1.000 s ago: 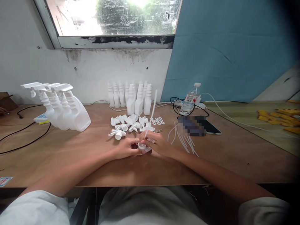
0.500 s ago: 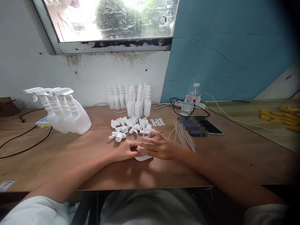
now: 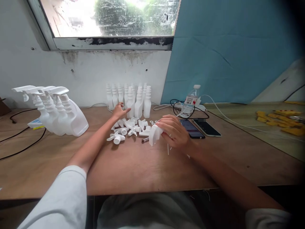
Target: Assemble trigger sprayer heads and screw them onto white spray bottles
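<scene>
One white spray head (image 3: 154,136) is gripped between the thumb and fingers of the right hand (image 3: 173,131), near the table's centre. The left hand (image 3: 120,111) is extended with thumb and fingers spread wide, beside the upright white bottles (image 3: 138,106); contact with the nearest bottle cannot be confirmed from this angle. Loose spray heads (image 3: 116,139) lie on the brown table (image 3: 133,168) in front of the bottles. Two phones (image 3: 206,128) lie beyond the right hand.
</scene>
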`<move>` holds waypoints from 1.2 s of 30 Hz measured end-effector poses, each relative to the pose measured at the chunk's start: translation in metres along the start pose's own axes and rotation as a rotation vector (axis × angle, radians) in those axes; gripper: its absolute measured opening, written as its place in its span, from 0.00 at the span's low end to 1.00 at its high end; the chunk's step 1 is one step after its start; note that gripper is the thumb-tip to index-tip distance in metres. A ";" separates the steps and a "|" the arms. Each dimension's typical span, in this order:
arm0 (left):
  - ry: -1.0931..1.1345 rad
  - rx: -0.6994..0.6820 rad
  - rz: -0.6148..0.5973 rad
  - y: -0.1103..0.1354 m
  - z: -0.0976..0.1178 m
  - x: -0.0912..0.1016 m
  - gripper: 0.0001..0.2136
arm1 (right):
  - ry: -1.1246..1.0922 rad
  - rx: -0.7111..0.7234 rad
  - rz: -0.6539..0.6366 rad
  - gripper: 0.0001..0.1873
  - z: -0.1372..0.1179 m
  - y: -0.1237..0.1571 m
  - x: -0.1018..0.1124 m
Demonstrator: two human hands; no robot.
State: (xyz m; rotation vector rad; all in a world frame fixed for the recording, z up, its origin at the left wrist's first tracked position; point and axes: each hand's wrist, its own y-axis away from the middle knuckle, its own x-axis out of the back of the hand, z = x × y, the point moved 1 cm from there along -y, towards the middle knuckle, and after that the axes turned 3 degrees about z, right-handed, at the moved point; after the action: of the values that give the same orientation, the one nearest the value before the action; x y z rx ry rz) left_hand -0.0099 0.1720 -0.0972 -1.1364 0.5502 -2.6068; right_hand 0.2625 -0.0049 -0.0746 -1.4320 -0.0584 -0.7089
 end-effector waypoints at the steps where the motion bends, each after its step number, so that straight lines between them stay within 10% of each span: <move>1: -0.017 0.030 0.001 -0.006 -0.002 -0.007 0.35 | -0.017 -0.031 0.026 0.24 0.001 -0.002 0.003; 7: -0.104 0.060 -0.003 -0.015 -0.003 -0.011 0.19 | -0.147 -0.388 0.307 0.15 0.022 -0.033 0.016; 18: -0.286 -0.244 0.120 -0.011 0.014 0.090 0.22 | -0.548 -0.474 0.750 0.16 0.053 -0.107 0.039; 29: -0.248 -0.491 0.152 0.005 0.044 0.106 0.20 | -0.697 -0.606 0.661 0.14 0.053 -0.101 0.035; 36: 0.014 -0.605 -0.153 0.035 0.092 0.107 0.18 | -0.677 -0.649 0.512 0.15 0.062 -0.097 0.015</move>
State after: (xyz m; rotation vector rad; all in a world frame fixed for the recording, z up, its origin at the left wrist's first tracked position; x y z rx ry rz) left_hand -0.0104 0.0794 0.0146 -1.3629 1.3691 -2.6480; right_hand 0.2512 0.0484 0.0281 -2.1491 0.0181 0.2338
